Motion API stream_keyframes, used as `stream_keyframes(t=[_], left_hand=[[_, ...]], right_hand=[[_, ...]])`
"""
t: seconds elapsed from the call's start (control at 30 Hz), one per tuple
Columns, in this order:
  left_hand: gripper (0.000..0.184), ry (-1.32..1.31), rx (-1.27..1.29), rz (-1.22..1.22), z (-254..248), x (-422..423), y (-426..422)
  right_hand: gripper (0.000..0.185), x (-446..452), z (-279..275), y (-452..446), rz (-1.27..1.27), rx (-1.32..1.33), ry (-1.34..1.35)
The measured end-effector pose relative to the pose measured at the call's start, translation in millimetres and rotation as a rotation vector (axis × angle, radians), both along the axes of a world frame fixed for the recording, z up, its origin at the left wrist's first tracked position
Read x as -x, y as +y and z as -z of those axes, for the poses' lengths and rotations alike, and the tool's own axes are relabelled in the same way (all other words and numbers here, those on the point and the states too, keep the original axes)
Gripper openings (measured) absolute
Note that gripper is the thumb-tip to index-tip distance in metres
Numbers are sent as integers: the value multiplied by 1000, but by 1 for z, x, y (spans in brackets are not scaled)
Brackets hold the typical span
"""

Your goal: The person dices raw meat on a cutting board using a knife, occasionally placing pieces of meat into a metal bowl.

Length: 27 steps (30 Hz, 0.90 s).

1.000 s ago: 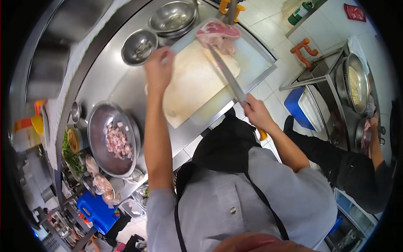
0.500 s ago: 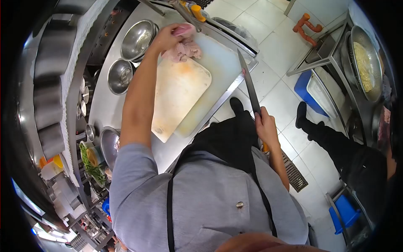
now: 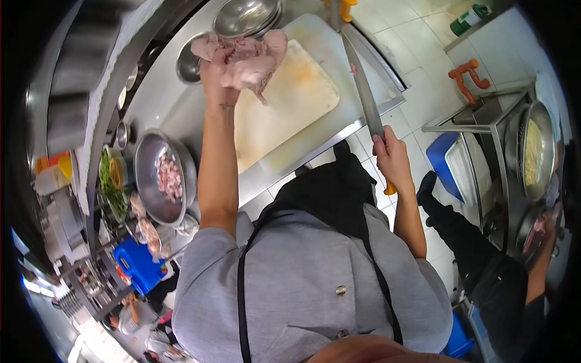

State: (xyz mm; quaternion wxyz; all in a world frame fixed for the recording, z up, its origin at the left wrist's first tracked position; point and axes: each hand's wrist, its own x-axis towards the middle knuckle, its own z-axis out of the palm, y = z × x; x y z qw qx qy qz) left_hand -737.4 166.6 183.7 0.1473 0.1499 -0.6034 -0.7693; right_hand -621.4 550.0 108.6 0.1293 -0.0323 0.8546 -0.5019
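My left hand [image 3: 216, 75] grips a large piece of raw pale pink meat [image 3: 251, 60], held up over the left part of the cream cutting board [image 3: 293, 103]. A small strip of the meat hangs down beside the wrist. In my right hand [image 3: 390, 154] is a long knife [image 3: 365, 91] with a yellow handle, its blade pointing away from me past the right side of the board. A small pink scrap clings to the blade. Under the cream board lies a larger whitish board [image 3: 357, 78].
A steel bowl [image 3: 145, 175] of diced pink meat [image 3: 169, 177] stands at the left. Stacked steel bowls [image 3: 245, 17] are at the back. To the right are a metal rack [image 3: 460, 129], a pan of noodles [image 3: 532, 151], a blue-and-white cooler [image 3: 451, 163] and another person [image 3: 496, 272].
The meat has been lifted from the back of the board and brought left in my left hand. My right hand still holds the knife, and the view has shifted.
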Motion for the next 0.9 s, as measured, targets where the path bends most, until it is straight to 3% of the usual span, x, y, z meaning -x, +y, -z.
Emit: stream_keyframes(t=[0.03,0.07,0.13,0.17,0.23,0.33,0.4,0.47,0.53,0.57,0.7,0.77,0.8,0.87,0.9], left_hand=[[24,180,-93,-53,14,-11,8],[24,169,-91,-73,25,-20,5],[25,130,183,-11,65,-38,-6],[31,-49,306,60,91,-42,-15],[34,-56,418,29,82,-55,11],[48,-46,573,19,91,-61,26],[53,-90,1003,-122,76,-64,48],[62,2,974,-69,56,-74,62],[62,233,1788,476,47,-77,69],[60,169,1886,517,54,-72,72],[53,-4,1785,314,82,-39,67],[45,-154,1284,415,72,-30,47],[45,-152,1295,435,70,-31,35],[36,-338,202,220,71,-38,15],[36,-346,207,231,78,-42,9]], right_hand=[[17,3,-1,-7,-12,44,-35],[17,5,0,-14,-21,86,-72],[18,11,9,-29,-69,115,-44],[18,12,7,-38,-69,156,-137],[18,13,6,-54,-41,233,-324],[18,16,17,-66,-39,354,-388],[17,19,21,-69,-22,361,-393],[15,21,21,-70,33,348,-385],[15,23,28,-65,55,359,-390],[15,24,31,-61,68,359,-385],[14,27,34,-51,67,330,-386],[14,28,29,-49,51,312,-392],[14,28,25,-48,37,289,-395],[15,24,21,-53,44,334,-409],[15,24,20,-59,16,406,-435]])
